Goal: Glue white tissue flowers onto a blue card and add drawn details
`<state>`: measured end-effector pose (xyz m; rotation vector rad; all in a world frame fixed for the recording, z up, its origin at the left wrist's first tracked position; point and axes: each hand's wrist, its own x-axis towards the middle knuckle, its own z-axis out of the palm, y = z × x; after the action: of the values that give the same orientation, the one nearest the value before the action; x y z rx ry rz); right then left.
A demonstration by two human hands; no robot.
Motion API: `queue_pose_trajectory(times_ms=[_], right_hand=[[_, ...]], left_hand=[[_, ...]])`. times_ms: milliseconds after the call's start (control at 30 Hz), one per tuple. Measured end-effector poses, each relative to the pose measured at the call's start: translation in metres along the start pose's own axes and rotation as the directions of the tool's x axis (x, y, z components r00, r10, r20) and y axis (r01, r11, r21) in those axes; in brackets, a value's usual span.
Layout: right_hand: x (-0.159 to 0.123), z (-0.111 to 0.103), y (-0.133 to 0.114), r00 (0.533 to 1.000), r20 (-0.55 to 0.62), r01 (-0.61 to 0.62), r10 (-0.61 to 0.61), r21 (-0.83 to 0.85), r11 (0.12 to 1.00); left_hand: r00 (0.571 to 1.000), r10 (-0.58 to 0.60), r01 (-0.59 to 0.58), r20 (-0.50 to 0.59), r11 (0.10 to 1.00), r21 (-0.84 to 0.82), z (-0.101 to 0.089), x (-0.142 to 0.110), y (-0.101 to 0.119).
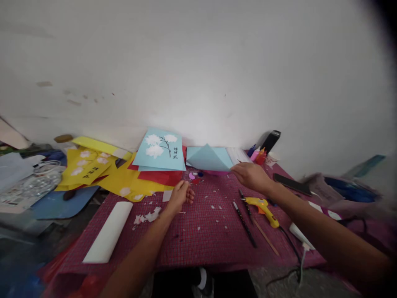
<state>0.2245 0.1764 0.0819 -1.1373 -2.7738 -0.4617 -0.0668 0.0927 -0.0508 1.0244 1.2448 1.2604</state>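
Observation:
My right hand (249,176) pinches the near right corner of a light blue sheet of paper (207,159) and lifts it, so the sheet bends above more blue paper at the wall. My left hand (180,197) hovers over the checked tablecloth (204,236); its fingers are loosely curled and slightly apart, with nothing visible in them. Beyond it lies a blue sheet with white paper flowers (154,151), a dark branch and black writing, on red paper (163,178). Small purple and red paper pieces (192,176) lie between my hands.
On the right are a yellow glue gun (262,209) with a cord, pens (245,225), a thin wooden stick (266,236), paint bottles (260,156), a black flask (271,141) and a phone (291,184). On the left are a white paper roll (108,231), torn white scraps (147,217) and yellow flower sheets (88,167).

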Motion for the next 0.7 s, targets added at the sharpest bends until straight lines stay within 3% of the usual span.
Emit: queue_pose_trajectory(times_ms=[67,167,300,367,500,633,700], right_hand=[[-0.035,-0.01,-0.013,0.976,-0.171,0.145,-0.132,0.065,0.987],[-0.09,-0.019,-0.035,0.89,-0.369,0.325,-0.267,0.106,0.94],[-0.143,-0.017,-0.061,0.833,-0.369,0.481,-0.412,0.116,0.869],[-0.157,-0.009,-0.069,0.819,-0.361,0.519,-0.446,0.134,0.844],[-0.171,0.014,-0.076,0.823,-0.343,0.535,-0.454,0.197,0.821],[-0.164,0.036,-0.076,0.908,-0.272,0.389,-0.317,0.272,0.88],[-0.147,0.042,-0.074,0.937,-0.233,0.323,-0.26,0.298,0.898]], left_hand=[[0.992,-0.11,0.117,0.067,0.987,-0.107,-0.002,-0.001,0.005],[0.955,-0.212,0.252,0.207,0.949,-0.191,-0.007,-0.007,0.015],[0.836,-0.324,0.438,0.443,0.88,-0.183,-0.006,-0.027,0.02],[0.794,-0.355,0.474,0.494,0.87,-0.137,-0.002,-0.043,0.019],[0.848,-0.317,0.401,0.425,0.908,-0.123,0.001,-0.085,0.014],[0.953,-0.201,0.218,0.228,0.974,-0.053,-0.005,-0.125,0.007],[0.983,-0.133,0.13,0.126,0.991,0.034,-0.008,-0.136,0.0]])
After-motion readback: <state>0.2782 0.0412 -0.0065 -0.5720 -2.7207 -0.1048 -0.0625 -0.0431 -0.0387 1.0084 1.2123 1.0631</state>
